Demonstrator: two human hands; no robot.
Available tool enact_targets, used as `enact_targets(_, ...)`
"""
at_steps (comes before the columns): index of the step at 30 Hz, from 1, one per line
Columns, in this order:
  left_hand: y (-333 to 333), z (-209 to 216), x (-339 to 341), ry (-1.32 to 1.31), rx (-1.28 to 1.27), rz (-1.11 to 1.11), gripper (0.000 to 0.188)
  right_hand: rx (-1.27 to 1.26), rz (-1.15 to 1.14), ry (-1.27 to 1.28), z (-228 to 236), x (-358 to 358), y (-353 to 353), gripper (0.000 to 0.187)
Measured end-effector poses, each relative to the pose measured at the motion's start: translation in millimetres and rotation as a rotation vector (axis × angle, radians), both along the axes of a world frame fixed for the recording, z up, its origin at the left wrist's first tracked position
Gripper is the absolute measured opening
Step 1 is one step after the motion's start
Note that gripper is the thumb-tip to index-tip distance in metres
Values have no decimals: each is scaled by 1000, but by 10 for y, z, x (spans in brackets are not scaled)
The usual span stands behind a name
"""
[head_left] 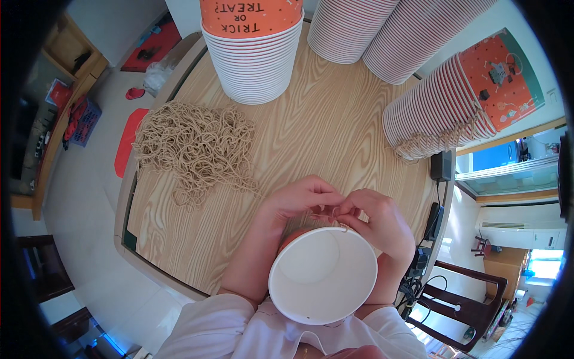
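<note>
A white-lined paper bucket (323, 275) rests against my body at the table's near edge, its open mouth facing up toward me. At its far rim my left hand (308, 197) and my right hand (373, 218) meet, fingers pinched on a thin tan cord (342, 226) that passes at the rim. The left fingertips are partly hidden behind the bucket and the other hand. Left of my hands lies a loose, tangled heap of tan cords (194, 146) on the wood-grain table (323, 137).
Tall stacks of nested buckets (257, 72), (353, 30) stand at the far side. Another stack (430, 113) at the right has cords draped on its rims. Black adapters (441, 166) and cables line the right edge. A dark wooden chair (463, 305) stands beyond.
</note>
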State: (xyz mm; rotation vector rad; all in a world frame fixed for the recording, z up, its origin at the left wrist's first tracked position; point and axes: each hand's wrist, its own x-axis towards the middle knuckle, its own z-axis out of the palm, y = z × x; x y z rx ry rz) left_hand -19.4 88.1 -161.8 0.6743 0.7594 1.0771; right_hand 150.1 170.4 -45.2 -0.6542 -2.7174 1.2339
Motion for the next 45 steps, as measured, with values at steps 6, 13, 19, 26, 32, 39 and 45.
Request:
enact_targets(6,-32,21,-113,-10,149,-81,18,17,8,-52,28,9,8,10)
enact_targets(13,-40,27,-107,2,137,-37,12,30,-16,-43,29,11,6,11)
enact_targets(19,-44,14,-120,6,136,-23,16,45,-21,-7,18,6,2,12)
enact_targets(26,-43,22,-136,22,187,-50,17,24,-24,-4,22,10,3,12)
enact_targets(32,-7,-30,-85,9,181,-17,16,41,-12,11,-20,16,23,14)
enact_targets(39,1,-42,-74,16,174,-3,14,45,-11,5,-20,6,15,14)
enact_targets(45,-1,-30,-77,4,225,-33,12,-17,-15,-27,-8,-7,16,19)
